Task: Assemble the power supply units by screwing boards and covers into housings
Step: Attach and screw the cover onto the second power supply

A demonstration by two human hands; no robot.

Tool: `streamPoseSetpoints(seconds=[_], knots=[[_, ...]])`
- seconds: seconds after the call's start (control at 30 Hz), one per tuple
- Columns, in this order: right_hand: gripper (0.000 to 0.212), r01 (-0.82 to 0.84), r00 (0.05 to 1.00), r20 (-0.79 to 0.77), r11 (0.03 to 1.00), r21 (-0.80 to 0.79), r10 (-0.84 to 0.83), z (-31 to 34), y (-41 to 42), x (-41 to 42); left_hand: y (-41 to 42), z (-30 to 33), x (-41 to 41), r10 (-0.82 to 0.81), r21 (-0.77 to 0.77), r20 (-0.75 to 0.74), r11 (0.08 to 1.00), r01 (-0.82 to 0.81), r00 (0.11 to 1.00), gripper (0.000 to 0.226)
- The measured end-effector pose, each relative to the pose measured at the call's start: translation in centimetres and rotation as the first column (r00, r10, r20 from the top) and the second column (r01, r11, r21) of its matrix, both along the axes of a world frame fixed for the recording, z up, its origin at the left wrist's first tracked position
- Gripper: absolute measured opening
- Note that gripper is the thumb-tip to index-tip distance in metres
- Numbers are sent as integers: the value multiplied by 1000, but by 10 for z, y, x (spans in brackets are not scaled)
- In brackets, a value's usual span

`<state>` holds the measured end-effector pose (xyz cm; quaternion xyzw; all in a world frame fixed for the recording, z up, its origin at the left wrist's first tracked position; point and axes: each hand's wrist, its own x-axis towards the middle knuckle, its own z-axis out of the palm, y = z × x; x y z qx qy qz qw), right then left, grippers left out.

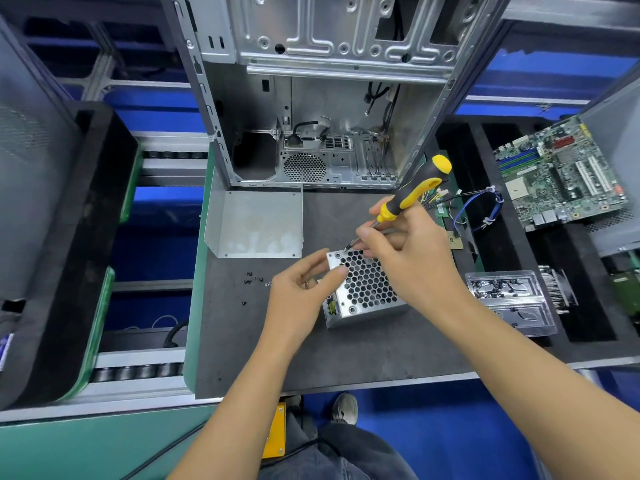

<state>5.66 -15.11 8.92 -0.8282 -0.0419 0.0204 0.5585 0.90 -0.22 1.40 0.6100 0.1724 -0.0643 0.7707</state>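
Observation:
A silver power supply housing [363, 292] with a honeycomb grille stands on the dark mat [311, 351]. My left hand [301, 289] grips its near-left top corner, thumb and fingers curled around the edge. My right hand [405, 251] holds a black-and-yellow screwdriver [415, 188], its tip set at the housing's far-left corner hole. A loose metal cover [256, 223] lies flat to the left. Several small black screws [254, 280] are scattered on the mat beside my left hand.
An open computer case [311, 116] stands behind the work spot. A wire bundle [478, 209] and a motherboard [561, 174] lie to the right, with a clear plastic tray [509, 299] of parts nearer. A black foam bin [69, 237] sits at the left.

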Motion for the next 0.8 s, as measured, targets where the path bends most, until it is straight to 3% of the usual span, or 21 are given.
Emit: streamPoseSetpoints(seconds=[0.1,0.3,0.5,0.67,0.8], knots=[[31,-11,1000,-1,1000,-12,11,-1,1,0,-2,4,0,-38,-106,48,993,43,998,26],[28,-33,999,-20,999,-40,32,-3,5,-1,-3,4,0,-30,-116,69,993,38,997,25],[28,-63,998,17,986,-154,67,1,6,0,-4,3,1,-13,8,93,1000,12,996,26],[18,-120,988,54,948,-293,142,4,11,1,-5,-1,1,-11,98,87,995,2,996,13],[24,-124,986,63,933,-339,154,8,14,4,-6,-4,2,-2,88,94,996,-6,996,11]])
